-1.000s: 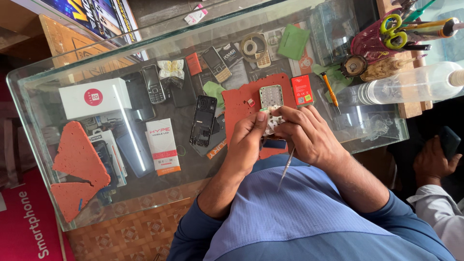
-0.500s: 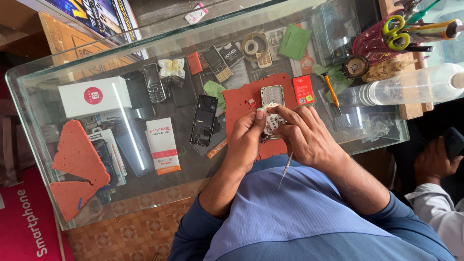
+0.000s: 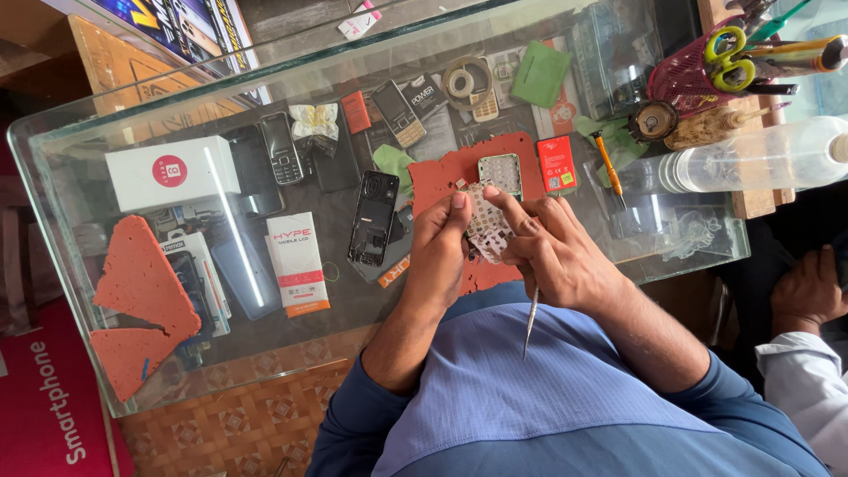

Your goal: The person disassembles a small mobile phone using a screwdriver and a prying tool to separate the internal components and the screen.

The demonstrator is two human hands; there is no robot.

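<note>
My left hand [image 3: 437, 256] and my right hand [image 3: 556, 256] together pinch a thin white keypad sheet [image 3: 484, 221] over the near edge of a red work mat [image 3: 442, 172]. My right hand also carries a slim metal tool [image 3: 531, 322] whose tip points back toward my body. Just beyond my fingers, a small phone frame with a key grid [image 3: 501, 172] lies on the mat. A black opened phone [image 3: 374, 218] lies to the left of my left hand.
The glass counter [image 3: 106, 371] holds a red battery [image 3: 556, 163], an orange screwdriver [image 3: 609, 168], a white box [image 3: 172, 172], red foam pieces [image 3: 141, 283] and a clear bottle [image 3: 760, 159]. A basket with scissors [image 3: 729, 53] stands far right. Another person's hand [image 3: 808, 291] is at the right edge.
My fingers have shifted slightly on the keypad sheet, which stays between both hands. The other person's hand at the right has moved a little.
</note>
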